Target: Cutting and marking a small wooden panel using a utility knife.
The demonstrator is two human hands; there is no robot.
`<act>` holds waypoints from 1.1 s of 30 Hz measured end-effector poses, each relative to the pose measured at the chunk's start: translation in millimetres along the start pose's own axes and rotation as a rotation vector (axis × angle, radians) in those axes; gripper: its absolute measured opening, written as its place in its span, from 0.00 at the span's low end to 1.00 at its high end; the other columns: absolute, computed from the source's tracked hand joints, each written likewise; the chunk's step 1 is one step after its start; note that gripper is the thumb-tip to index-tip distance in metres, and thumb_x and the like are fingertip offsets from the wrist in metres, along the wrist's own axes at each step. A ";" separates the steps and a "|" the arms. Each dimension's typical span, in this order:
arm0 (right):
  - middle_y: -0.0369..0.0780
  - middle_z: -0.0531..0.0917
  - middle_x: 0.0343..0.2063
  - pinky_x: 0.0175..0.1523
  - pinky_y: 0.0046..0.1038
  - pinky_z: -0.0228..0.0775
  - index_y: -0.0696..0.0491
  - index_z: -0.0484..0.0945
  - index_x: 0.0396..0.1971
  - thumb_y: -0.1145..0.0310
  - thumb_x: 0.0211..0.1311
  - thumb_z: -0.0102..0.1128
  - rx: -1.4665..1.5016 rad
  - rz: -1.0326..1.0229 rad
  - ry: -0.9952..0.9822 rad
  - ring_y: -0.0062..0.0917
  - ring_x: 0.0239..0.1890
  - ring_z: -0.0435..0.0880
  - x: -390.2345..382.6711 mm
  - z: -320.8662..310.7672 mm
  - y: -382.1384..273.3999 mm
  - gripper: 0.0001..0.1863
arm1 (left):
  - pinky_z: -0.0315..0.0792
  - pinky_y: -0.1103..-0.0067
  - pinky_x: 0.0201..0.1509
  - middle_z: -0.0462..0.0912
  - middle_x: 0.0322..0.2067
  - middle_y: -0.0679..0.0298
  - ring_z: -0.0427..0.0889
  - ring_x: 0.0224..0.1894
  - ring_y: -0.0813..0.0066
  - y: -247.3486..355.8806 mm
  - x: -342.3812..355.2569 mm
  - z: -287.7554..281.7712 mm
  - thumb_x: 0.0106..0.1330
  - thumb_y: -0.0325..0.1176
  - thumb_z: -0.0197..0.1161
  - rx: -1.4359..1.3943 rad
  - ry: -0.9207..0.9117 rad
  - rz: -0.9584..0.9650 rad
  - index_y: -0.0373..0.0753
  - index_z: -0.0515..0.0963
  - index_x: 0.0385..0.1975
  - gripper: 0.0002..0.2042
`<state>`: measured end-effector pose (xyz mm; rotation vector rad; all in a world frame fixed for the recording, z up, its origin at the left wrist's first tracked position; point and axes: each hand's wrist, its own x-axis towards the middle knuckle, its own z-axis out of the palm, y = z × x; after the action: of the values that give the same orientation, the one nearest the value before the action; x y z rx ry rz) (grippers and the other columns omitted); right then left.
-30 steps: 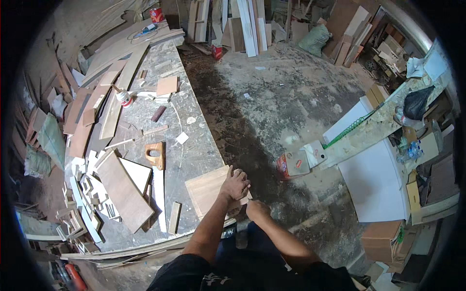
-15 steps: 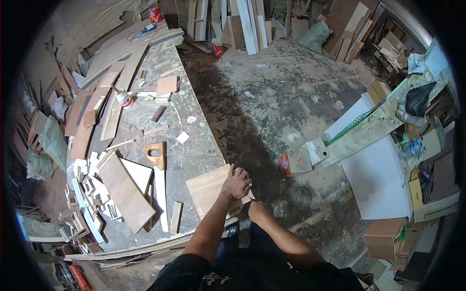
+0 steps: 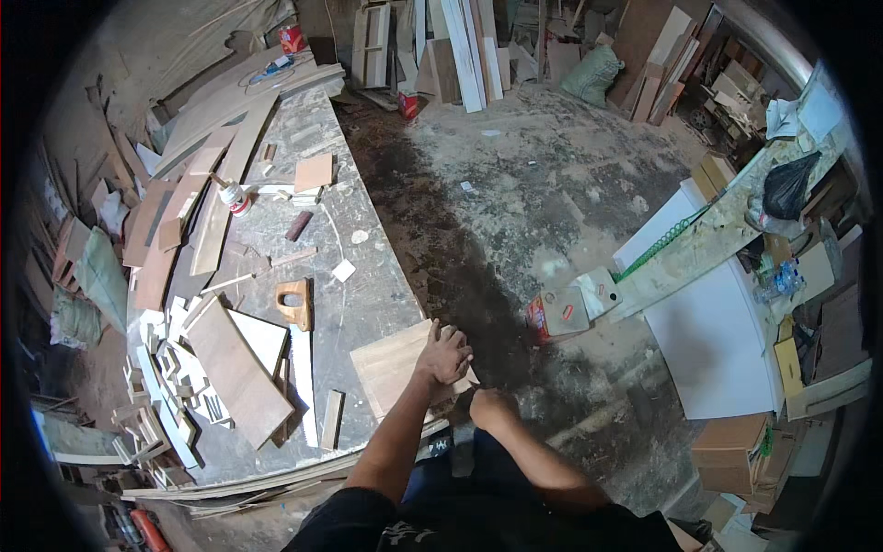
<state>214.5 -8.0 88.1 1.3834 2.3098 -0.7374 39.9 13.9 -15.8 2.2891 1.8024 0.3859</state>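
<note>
A light-brown wooden board (image 3: 391,361) lies flat at the table's near right corner. My left hand (image 3: 446,355) presses on its right side, fingers bent over the board's edge with their tips hidden. Just below and to the right, my right hand (image 3: 494,410) is closed in a fist beside the board's near right corner. Something small and dark shows at its fingers, but I cannot make out what it is. On the table to the left rests a handsaw (image 3: 295,306) with a wooden handle, and a short wood strip (image 3: 333,419) lies between it and the board.
A wide brown panel (image 3: 237,368) and several white offcuts (image 3: 189,368) cover the table's left side. Farther up stands a white bottle (image 3: 235,198) near a brown block (image 3: 298,225). A square can (image 3: 563,311) is on the floor, right, with white sheets (image 3: 713,336) beyond.
My right hand has shifted very slightly down, still closed beside the board. My left hand stays on the board, and the whole view has tilted a little.
</note>
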 end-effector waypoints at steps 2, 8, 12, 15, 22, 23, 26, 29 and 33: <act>0.54 0.87 0.40 0.52 0.48 0.79 0.57 0.88 0.38 0.65 0.65 0.49 0.059 0.049 0.057 0.49 0.44 0.88 20.3 31.7 15.1 0.17 | 0.43 0.39 0.75 0.75 0.48 0.58 0.68 0.64 0.54 9.8 6.5 -3.5 0.70 0.47 0.53 -0.008 0.025 0.030 0.48 0.84 0.42 0.15; 0.53 0.87 0.43 0.53 0.46 0.79 0.56 0.88 0.39 0.67 0.65 0.49 0.037 -0.002 0.005 0.49 0.47 0.87 9.7 14.1 10.6 0.18 | 0.43 0.40 0.76 0.75 0.49 0.58 0.66 0.67 0.53 3.9 1.8 -6.0 0.71 0.47 0.51 -0.013 -0.017 -0.007 0.46 0.84 0.43 0.16; 0.55 0.86 0.43 0.54 0.51 0.78 0.57 0.87 0.39 0.68 0.63 0.47 0.124 0.105 0.025 0.51 0.49 0.87 22.2 28.5 15.2 0.18 | 0.43 0.40 0.75 0.75 0.50 0.58 0.66 0.66 0.52 10.9 9.0 -8.3 0.71 0.47 0.51 -0.004 -0.020 0.020 0.47 0.84 0.43 0.16; 0.56 0.86 0.44 0.54 0.52 0.77 0.56 0.87 0.40 0.67 0.64 0.47 0.039 0.004 -0.095 0.52 0.50 0.86 -1.3 -8.2 4.5 0.18 | 0.43 0.40 0.75 0.75 0.50 0.59 0.66 0.66 0.52 5.8 -0.3 -6.4 0.71 0.47 0.51 0.019 -0.036 0.005 0.48 0.84 0.44 0.16; 0.56 0.86 0.44 0.54 0.51 0.77 0.57 0.87 0.40 0.68 0.62 0.49 -0.039 -0.038 -0.102 0.53 0.48 0.86 8.4 0.7 9.0 0.17 | 0.44 0.40 0.75 0.75 0.49 0.60 0.66 0.65 0.54 3.3 3.5 -1.6 0.72 0.47 0.51 0.022 0.049 0.024 0.49 0.84 0.44 0.15; 0.56 0.86 0.43 0.54 0.51 0.77 0.57 0.87 0.40 0.68 0.62 0.49 -0.106 -0.099 -0.145 0.53 0.48 0.86 6.3 -1.5 8.6 0.17 | 0.44 0.40 0.75 0.75 0.49 0.60 0.66 0.65 0.54 1.5 0.2 -1.3 0.72 0.47 0.51 0.024 0.048 0.022 0.49 0.84 0.44 0.15; 0.56 0.86 0.43 0.54 0.50 0.77 0.57 0.87 0.39 0.67 0.62 0.49 0.091 0.069 -0.012 0.52 0.47 0.87 23.2 35.5 18.2 0.17 | 0.43 0.40 0.75 0.75 0.49 0.61 0.66 0.65 0.55 8.0 6.2 -1.5 0.72 0.48 0.51 0.021 0.081 0.065 0.49 0.84 0.44 0.16; 0.55 0.87 0.41 0.52 0.47 0.79 0.56 0.89 0.36 0.66 0.63 0.50 0.070 0.038 0.049 0.48 0.45 0.88 16.0 28.5 14.0 0.17 | 0.43 0.40 0.75 0.75 0.49 0.60 0.66 0.65 0.55 6.6 2.5 -1.9 0.72 0.48 0.51 0.052 0.042 0.029 0.49 0.84 0.43 0.16; 0.54 0.87 0.40 0.51 0.46 0.79 0.57 0.89 0.36 0.64 0.64 0.52 0.020 0.021 0.025 0.49 0.45 0.88 5.3 18.6 9.1 0.17 | 0.43 0.41 0.76 0.75 0.49 0.60 0.65 0.66 0.55 5.0 2.5 -0.7 0.72 0.48 0.51 0.047 0.072 0.045 0.49 0.84 0.43 0.16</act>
<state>220.7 -11.8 68.0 1.4306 2.3095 -0.7432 44.8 15.1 -13.4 2.3806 1.8144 0.4437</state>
